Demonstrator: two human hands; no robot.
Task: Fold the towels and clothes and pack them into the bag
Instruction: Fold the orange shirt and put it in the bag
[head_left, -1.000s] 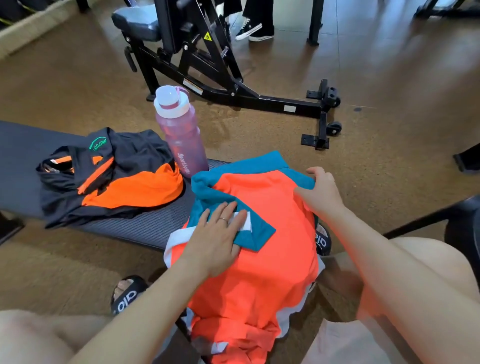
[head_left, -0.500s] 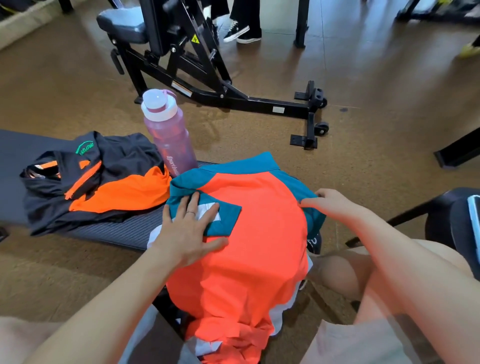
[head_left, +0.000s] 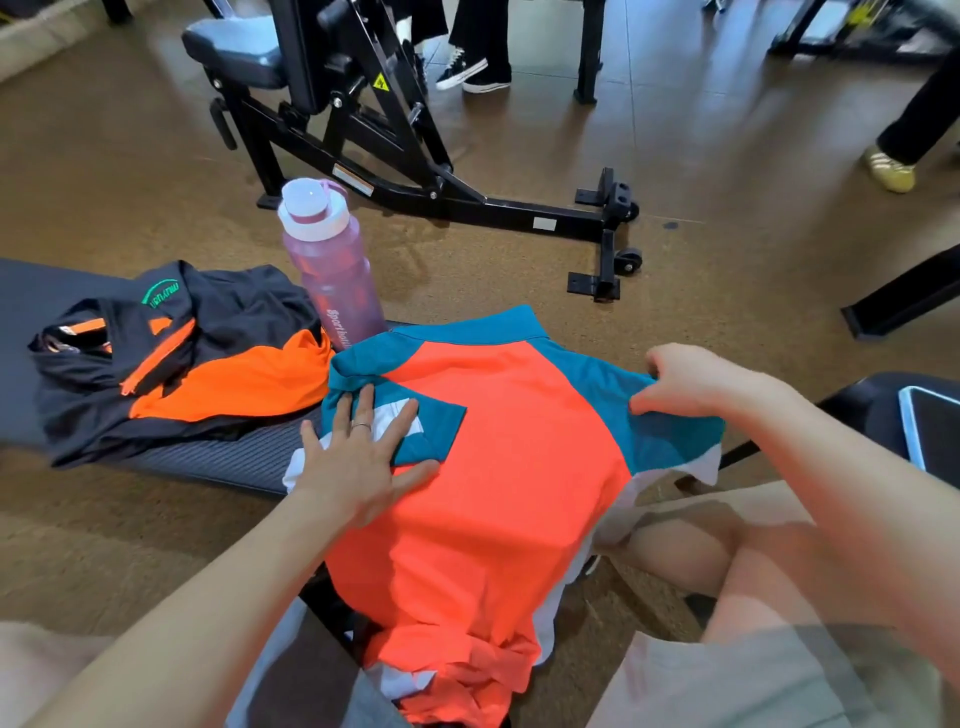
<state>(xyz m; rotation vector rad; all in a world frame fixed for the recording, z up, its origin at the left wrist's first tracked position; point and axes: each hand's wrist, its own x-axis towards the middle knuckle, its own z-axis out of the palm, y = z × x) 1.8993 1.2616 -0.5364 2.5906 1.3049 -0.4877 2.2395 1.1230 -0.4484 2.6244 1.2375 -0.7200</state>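
Observation:
An orange, teal and white shirt (head_left: 498, 467) lies back-up over the end of a dark padded bench (head_left: 218, 457), its lower part hanging toward my knees. Its left sleeve is folded inward onto the back. My left hand (head_left: 358, 457) lies flat, fingers spread, on that folded sleeve. My right hand (head_left: 685, 384) pinches the teal right sleeve and holds it out to the right, off the bench edge. A black and orange jacket (head_left: 176, 358) lies crumpled on the bench to the left. No bag is in view.
A pink sport bottle (head_left: 332, 265) stands upright on the bench between jacket and shirt. A black gym machine frame (head_left: 415, 171) sits on the brown floor behind. A phone (head_left: 930, 436) rests on a dark seat at right. Other people's feet (head_left: 467, 73) are at the top.
My right hand has pulled the teal right sleeve outward to the right. My left hand slid slightly left while still pressing the folded left sleeve. The camera view tilted up.

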